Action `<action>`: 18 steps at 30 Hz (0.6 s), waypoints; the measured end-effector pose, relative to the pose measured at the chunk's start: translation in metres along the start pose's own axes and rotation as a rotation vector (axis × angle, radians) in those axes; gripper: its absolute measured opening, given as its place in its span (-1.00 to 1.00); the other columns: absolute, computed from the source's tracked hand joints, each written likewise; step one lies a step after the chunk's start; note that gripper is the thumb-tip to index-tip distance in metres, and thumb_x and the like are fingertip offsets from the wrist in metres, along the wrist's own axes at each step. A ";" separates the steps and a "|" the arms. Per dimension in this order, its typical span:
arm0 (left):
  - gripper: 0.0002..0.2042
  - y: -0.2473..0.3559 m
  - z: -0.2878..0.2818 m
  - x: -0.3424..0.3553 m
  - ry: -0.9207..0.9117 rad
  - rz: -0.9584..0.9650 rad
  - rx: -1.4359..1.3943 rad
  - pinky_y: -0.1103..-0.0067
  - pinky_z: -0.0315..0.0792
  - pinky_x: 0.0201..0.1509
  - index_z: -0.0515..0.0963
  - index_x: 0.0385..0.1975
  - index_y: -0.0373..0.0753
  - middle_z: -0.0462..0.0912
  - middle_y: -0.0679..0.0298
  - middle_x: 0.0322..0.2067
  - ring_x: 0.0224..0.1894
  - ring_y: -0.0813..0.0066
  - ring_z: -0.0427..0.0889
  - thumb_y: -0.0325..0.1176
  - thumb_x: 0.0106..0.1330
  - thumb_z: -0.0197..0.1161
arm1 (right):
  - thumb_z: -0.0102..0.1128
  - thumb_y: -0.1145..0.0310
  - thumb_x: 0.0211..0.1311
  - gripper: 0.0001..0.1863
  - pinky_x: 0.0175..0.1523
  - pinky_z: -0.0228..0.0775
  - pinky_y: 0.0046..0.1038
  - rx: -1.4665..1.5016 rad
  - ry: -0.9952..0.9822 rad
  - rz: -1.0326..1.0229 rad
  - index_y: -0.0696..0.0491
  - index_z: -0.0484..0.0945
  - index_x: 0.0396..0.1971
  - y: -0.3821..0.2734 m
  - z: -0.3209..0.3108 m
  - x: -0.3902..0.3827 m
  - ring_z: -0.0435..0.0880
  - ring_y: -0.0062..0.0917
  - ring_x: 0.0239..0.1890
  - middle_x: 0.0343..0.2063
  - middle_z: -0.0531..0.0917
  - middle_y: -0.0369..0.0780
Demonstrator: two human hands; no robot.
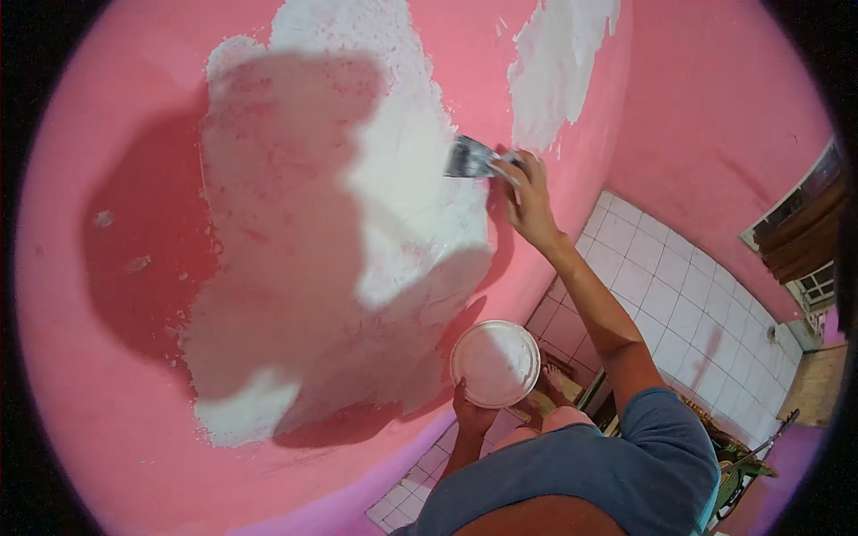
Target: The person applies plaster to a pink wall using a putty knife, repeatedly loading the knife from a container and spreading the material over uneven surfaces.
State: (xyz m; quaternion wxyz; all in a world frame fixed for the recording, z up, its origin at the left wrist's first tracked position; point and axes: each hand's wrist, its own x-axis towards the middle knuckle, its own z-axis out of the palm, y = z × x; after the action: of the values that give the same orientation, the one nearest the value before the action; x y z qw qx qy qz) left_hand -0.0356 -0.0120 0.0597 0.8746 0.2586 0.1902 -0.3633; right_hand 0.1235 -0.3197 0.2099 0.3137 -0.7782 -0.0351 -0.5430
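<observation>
My right hand (525, 192) is closed round the handle of a putty knife (469, 158), its wide blade smeared with white and lying at the right edge of a large white putty patch (402, 170) on the pink wall (63, 241). Lower down, my left hand (472, 411) grips the rim of a round white lid (494, 362) from below. White paste is spread over part of the lid's inner face. Shadows of my head and arm fall across the putty patch.
A second putty patch (559, 71) is farther right on the wall. White floor tiles (661, 268) lie below, with my bare feet on a wooden support (527, 402). A window with a brown curtain (809, 237) is at the far right, near a dark-framed object (751, 464).
</observation>
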 end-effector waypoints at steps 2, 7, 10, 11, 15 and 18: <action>-0.37 0.000 -0.003 -0.002 0.004 0.023 0.040 0.06 0.06 0.29 0.14 0.24 -0.20 0.23 0.08 0.21 0.24 0.06 0.22 -0.03 0.21 0.04 | 0.12 0.67 -0.14 -0.44 0.03 0.20 -0.27 -0.033 -0.015 0.017 -0.03 0.47 -0.01 0.002 -0.008 -0.019 0.34 -0.18 -0.07 -0.10 0.40 -0.08; -0.38 0.000 -0.006 -0.003 0.041 0.013 0.170 0.08 0.05 0.30 0.14 0.24 -0.20 0.24 0.08 0.21 0.25 0.07 0.20 -0.03 0.22 0.03 | 0.10 0.73 -0.23 -0.35 0.02 0.26 -0.31 0.051 -0.199 -0.177 -0.15 0.53 -0.02 -0.035 -0.014 -0.013 0.34 -0.23 -0.05 -0.05 0.39 -0.17; -0.37 0.001 -0.023 0.002 0.031 -0.075 -0.098 0.08 0.04 0.30 0.14 0.24 -0.21 0.24 0.08 0.21 0.25 0.08 0.21 -0.03 0.22 0.03 | 0.11 0.72 -0.23 -0.35 0.02 0.33 -0.32 -0.015 -0.186 -0.383 -0.17 0.54 -0.04 -0.050 -0.005 0.006 0.33 -0.24 -0.02 -0.06 0.41 -0.19; -0.37 0.001 -0.022 0.003 0.028 -0.075 -0.094 0.08 0.04 0.30 0.14 0.24 -0.21 0.24 0.08 0.21 0.25 0.08 0.21 -0.03 0.22 0.03 | 0.11 0.72 -0.23 -0.35 0.02 0.33 -0.32 -0.017 -0.183 -0.384 -0.17 0.54 -0.04 -0.046 -0.005 0.008 0.33 -0.24 -0.02 -0.06 0.41 -0.19; -0.37 -0.002 -0.021 0.005 -0.028 -0.076 -0.110 0.08 0.04 0.30 0.14 0.24 -0.21 0.25 0.08 0.20 0.23 0.08 0.23 -0.03 0.22 0.04 | 0.15 0.68 -0.16 -0.37 0.00 0.36 -0.32 -0.051 -0.290 -0.264 -0.18 0.50 0.00 -0.005 -0.012 -0.007 0.33 -0.22 0.00 -0.04 0.40 -0.18; -0.37 -0.004 -0.019 0.003 -0.013 -0.068 -0.104 0.08 0.04 0.31 0.14 0.24 -0.21 0.25 0.08 0.20 0.24 0.09 0.23 -0.04 0.22 0.04 | 0.17 0.66 -0.13 -0.37 0.00 0.32 -0.26 -0.055 -0.265 -0.109 -0.18 0.46 0.04 0.031 -0.021 -0.032 0.32 -0.20 0.00 -0.03 0.39 -0.14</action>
State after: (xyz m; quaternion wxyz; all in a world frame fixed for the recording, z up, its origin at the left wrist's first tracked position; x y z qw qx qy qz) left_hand -0.0391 -0.0051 0.0416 0.8752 0.2039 0.2116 -0.3842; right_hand 0.1052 -0.3465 0.1730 0.2549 -0.8485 -0.1033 -0.4522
